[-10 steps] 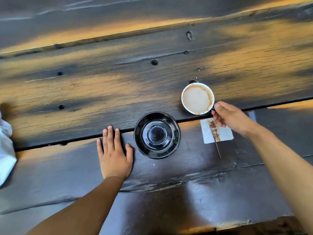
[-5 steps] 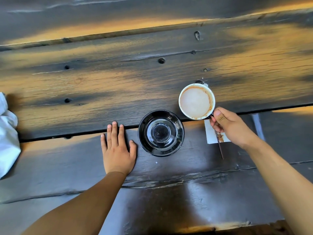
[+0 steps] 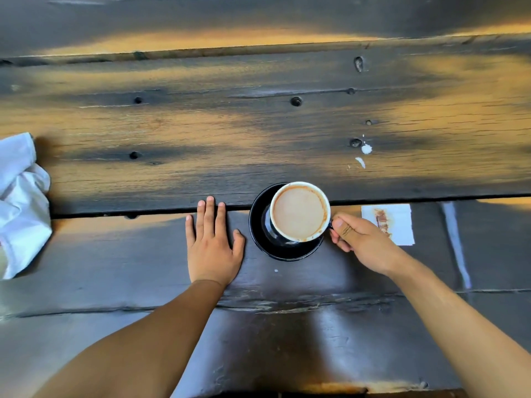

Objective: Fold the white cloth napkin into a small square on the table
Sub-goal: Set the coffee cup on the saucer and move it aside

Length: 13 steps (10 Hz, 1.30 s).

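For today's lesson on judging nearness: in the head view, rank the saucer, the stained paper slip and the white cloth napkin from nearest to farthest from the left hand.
1. Saucer: just right of the left hand, close to its thumb.
2. Stained paper slip: farther right, beyond the cup.
3. White cloth napkin: crumpled at the table's far left edge.

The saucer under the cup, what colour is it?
The saucer is glossy black, seen best in the head view.
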### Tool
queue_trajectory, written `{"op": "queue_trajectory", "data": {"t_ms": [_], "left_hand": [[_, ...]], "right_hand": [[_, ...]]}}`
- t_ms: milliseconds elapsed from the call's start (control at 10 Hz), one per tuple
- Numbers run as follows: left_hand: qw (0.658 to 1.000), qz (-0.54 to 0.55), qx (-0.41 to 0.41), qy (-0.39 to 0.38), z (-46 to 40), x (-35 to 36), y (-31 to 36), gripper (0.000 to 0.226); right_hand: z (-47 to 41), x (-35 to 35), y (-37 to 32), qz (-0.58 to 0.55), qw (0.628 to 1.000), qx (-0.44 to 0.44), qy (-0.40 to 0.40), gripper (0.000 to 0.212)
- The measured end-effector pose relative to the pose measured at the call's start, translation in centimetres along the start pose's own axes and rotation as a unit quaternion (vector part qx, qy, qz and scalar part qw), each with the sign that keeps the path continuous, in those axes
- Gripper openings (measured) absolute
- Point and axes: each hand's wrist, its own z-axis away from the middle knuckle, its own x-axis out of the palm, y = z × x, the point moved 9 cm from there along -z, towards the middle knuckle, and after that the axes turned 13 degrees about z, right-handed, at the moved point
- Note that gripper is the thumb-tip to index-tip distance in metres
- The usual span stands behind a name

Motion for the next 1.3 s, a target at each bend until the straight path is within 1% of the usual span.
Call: {"op": "queue_trajectory", "data": {"t_ms": [100,300,400,500,700,900,1200,1300], "left_hand": [[1.000,0.000,0.004,0.006,0.0,0.0,0.0,0.068],[1.000,0.001,0.008,0.012,0.0,0.0,0.0,0.067],[1.000,0.001,0.009,0.012,0.0,0.0,0.1,0.067],[1.000,0.006,0.008,0.013,-0.1,-0.1,0.1,0.067],[1.000,0.003,0.007,0.009,-0.1,-0.1,0.2,0.068],[1.000,0.001,0.003,0.002,-0.1,-0.1,0.1,0.068],[1.000,0.002,-0.001,-0.003,-0.1,-0.2,0.1,0.068],[1.000,0.001,-0.003,-0.005,-0.1,-0.2,0.2,0.068]], "right_hand": [[-0.1,0.9,-0.5,0.012,1.000,-0.013,-0.020,0.039],[-0.4,1.1,-0.7,0.021,0.999,0.000,-0.045,0.037],[-0.7,0.8,-1.1,0.018,0.999,-0.006,-0.043,0.036],[-1.3,0.1,-1.4,0.040,0.998,-0.008,-0.042,0.032],[-2.2,-0.7,-1.4,0.110,0.993,-0.013,-0.036,0.033],[-2.3,-0.7,-1.3,0.107,0.994,-0.014,-0.025,0.034],[-2.4,-0.6,-1.2,0.114,0.993,-0.027,-0.016,0.026],[-2.2,-0.6,-1.4,0.114,0.992,-0.055,-0.027,0.028]]}}
